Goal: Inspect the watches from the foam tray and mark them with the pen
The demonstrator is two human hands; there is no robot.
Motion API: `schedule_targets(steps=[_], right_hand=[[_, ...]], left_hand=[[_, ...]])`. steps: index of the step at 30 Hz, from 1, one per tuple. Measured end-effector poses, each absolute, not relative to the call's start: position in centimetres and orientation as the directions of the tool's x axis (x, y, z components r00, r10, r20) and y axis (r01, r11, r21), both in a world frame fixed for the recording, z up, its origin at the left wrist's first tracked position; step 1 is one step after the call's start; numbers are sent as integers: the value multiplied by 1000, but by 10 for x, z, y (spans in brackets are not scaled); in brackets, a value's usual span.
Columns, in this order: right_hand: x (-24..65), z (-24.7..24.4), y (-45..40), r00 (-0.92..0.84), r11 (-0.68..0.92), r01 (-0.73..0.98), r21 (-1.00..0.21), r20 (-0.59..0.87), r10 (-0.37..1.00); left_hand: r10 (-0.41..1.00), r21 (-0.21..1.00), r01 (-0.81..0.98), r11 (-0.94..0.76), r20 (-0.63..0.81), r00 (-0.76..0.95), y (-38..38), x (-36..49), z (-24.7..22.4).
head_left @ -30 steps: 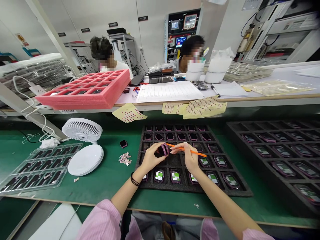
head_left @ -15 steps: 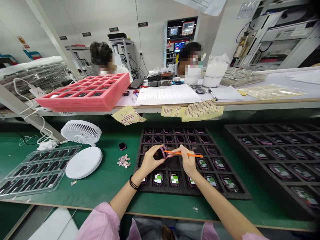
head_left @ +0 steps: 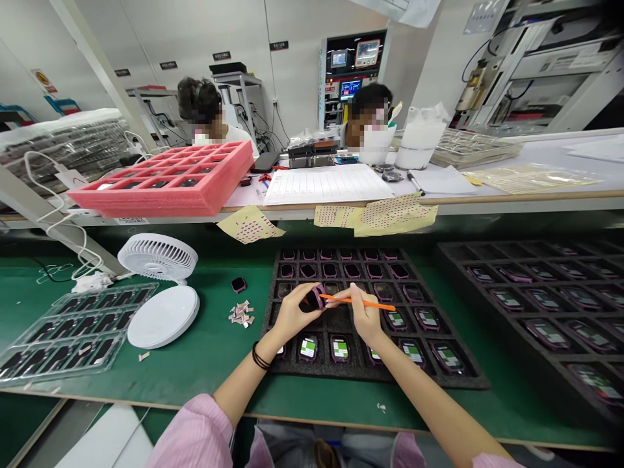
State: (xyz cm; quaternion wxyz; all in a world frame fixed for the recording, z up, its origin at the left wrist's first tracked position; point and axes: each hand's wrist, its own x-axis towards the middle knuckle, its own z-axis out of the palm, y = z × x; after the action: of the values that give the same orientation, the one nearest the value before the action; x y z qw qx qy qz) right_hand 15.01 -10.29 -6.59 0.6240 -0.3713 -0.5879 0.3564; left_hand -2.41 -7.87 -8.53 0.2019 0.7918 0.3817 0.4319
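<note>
My left hand [head_left: 296,311] is closed around a purple-framed smartwatch body [head_left: 312,298], tilted on its edge above a black foam tray [head_left: 336,370]. Between the fingers of my right hand [head_left: 364,316] is a thin orange stick-like tool [head_left: 373,303], its tip touching the rim of the watch body or very close to it. Several similar watch bodies sit in the tray's compartments. Those in the front rows, such as one watch body [head_left: 340,348], show green and white faces, while the back rows look dark. My fingers cover part of the held watch.
A white fan [head_left: 163,316] stands left, beside a clear tray of dark parts [head_left: 104,364]. Near it lie a small pile of strips [head_left: 242,314] and a single watch body [head_left: 238,285]. Another foam tray [head_left: 487,305] is at right. A shelf [head_left: 292,211] crosses behind; two people sit beyond.
Both hands, the watch body and the orange tool stay almost exactly in place. Beyond the shelf, the person at right has shifted slightly.
</note>
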Motion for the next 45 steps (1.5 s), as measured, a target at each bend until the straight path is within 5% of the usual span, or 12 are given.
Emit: schedule_targets(steps=[8, 14, 24, 45], right_hand=[[153, -72, -100, 88, 428, 41, -903, 430, 899], [144, -79, -93, -77, 328, 125, -936, 321, 944], [145, -71, -91, -154, 112, -193, -975, 143, 978], [146, -72, -89, -69, 37, -294, -955, 60, 996]], left_hand=[[769, 644, 421, -639, 542, 339, -81, -23, -82], [763, 636, 422, -646, 551, 339, -80, -23, -87], [730, 634, 362, -683, 615, 299, -83, -23, -82], [778, 707, 327, -627, 587, 225, -83, -23, -77]])
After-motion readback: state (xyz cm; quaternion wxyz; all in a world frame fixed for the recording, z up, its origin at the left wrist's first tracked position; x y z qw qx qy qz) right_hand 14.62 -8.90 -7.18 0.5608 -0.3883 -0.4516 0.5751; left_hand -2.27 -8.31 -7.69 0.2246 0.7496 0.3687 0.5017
